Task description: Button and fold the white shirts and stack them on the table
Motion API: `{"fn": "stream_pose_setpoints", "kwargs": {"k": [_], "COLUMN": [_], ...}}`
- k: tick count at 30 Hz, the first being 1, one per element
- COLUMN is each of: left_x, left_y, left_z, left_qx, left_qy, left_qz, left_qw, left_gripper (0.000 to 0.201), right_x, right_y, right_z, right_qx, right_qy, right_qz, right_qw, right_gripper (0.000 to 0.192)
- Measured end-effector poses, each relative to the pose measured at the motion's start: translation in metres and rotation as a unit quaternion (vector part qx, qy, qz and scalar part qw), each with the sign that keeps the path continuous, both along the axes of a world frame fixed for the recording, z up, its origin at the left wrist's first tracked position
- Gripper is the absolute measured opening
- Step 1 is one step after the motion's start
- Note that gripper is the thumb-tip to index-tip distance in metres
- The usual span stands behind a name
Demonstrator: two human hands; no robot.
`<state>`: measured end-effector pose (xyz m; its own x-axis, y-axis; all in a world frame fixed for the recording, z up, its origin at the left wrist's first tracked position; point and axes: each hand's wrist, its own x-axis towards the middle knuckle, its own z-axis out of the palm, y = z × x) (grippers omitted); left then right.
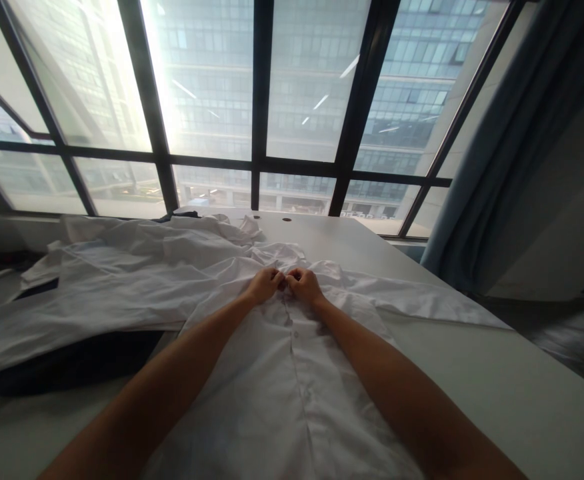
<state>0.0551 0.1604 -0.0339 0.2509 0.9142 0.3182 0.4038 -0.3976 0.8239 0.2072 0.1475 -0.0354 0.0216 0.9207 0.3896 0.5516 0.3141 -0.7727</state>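
White cotton shirt [292, 380] lies flat on the table [522, 373] before me, soft and limp. My left hand [265, 283] and right hand [303, 283] pinch its placket near the collar, fingers closed; best gripped at the edges.

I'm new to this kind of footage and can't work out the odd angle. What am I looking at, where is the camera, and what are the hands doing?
There is no machine here: a camera worn on a person's head looks forward and down, so both forearms reach in from the bottom edge. The left hand and right hand meet near the collar of a white shirt, pinching the fabric at the top of its button strip. The shirt lies flat on a pale table. To the left lies more white clothing over a dark garment. Behind are large windows and a grey curtain.
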Motion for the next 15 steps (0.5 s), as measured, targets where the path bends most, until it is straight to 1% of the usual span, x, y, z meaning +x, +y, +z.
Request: {"fn": "stream_pose_setpoints", "kwargs": {"k": [5, 9, 12, 15], "left_x": [0.001, 0.001, 0.001, 0.0], "left_y": [-0.002, -0.004, -0.008, -0.017], "left_z": [-0.001, -0.002, 0.001, 0.008], "left_qx": [-0.022, -0.02, 0.005, 0.067], "left_qy": [-0.018, -0.014, 0.029, 0.116], "left_qz": [0.008, 0.028, 0.075, 0.122], "left_qw": [1.0, 0.999, 0.997, 0.983], "left_gripper": [0.019, 0.011, 0.012, 0.018], "right_x": [0.002, 0.002, 0.001, -0.001], "right_y": [0.004, 0.006, 0.004, -0.002], "right_z": [-0.001, -0.002, -0.002, 0.002], "right_qx": [-0.055, -0.077, -0.057, -0.005], "right_qy": [0.069, 0.082, 0.027, -0.065], "right_qz": [0.034, 0.048, 0.03, 0.001], "right_qw": [0.996, 0.992, 0.998, 0.998], "right_gripper": [0.019, 0.02, 0.016, 0.015]}}
